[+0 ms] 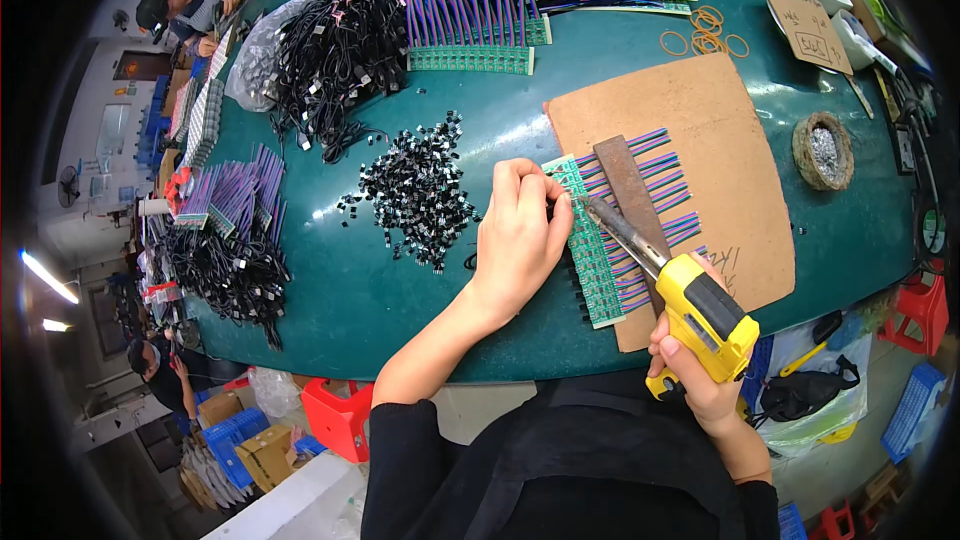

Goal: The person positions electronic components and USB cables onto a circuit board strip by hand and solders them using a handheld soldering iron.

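A dark green table [400, 310] holding a loose heap of small black parts [415, 190], a tangle of black cables [335, 55], orange rubber bands [705, 38] and a nest-like wire pad [822, 150], with red stools [335, 418] beneath.

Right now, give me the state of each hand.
Left hand: fingers curled, pinching something small at the green circuit board strip; the item cannot be told.
Right hand: closed around the yellow soldering gun.

Soldering tip [584, 203] behind left hand [520, 230]
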A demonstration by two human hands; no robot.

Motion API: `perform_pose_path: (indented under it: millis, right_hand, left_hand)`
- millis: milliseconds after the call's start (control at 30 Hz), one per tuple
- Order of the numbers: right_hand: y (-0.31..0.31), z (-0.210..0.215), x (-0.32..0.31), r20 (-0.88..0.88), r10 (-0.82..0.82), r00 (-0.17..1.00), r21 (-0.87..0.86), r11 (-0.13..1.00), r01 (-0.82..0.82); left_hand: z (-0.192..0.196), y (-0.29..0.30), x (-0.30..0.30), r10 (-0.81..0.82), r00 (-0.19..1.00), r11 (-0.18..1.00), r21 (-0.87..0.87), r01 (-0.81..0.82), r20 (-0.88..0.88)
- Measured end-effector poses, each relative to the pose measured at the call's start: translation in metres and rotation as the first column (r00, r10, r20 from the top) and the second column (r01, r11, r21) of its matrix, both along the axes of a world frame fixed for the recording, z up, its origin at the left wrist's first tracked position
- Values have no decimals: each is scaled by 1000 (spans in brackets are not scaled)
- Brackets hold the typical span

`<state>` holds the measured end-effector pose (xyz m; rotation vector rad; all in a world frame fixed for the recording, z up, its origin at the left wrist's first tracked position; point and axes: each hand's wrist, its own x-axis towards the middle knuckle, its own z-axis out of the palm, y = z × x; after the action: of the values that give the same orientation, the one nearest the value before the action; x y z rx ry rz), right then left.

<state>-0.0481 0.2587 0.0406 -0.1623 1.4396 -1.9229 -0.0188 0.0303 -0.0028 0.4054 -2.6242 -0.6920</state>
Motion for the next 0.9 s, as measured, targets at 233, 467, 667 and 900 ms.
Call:
perform_pose_path:
  millis: [233,467,667,900]
  right_hand:
    - [1,2,-3,-74,50,996,49,998,-46]
    - [3,3,-4,-19,-41,999,-3,999,40]
    - [4,3,-2,0,-57,998,-14,998,57]
    - [5,1,-2,-3,-62,998,-16,998,62]
  left_hand:
    - [-2,0,0,4,1000,1000,-8,-4,-14]
    - [-2,0,1,-3,1000,1000,4,3,-5]
    - [-2,0,0,-2,1000,1000,13,2,1]
    - [4,-5,3,-57,998,993,99,58,-12]
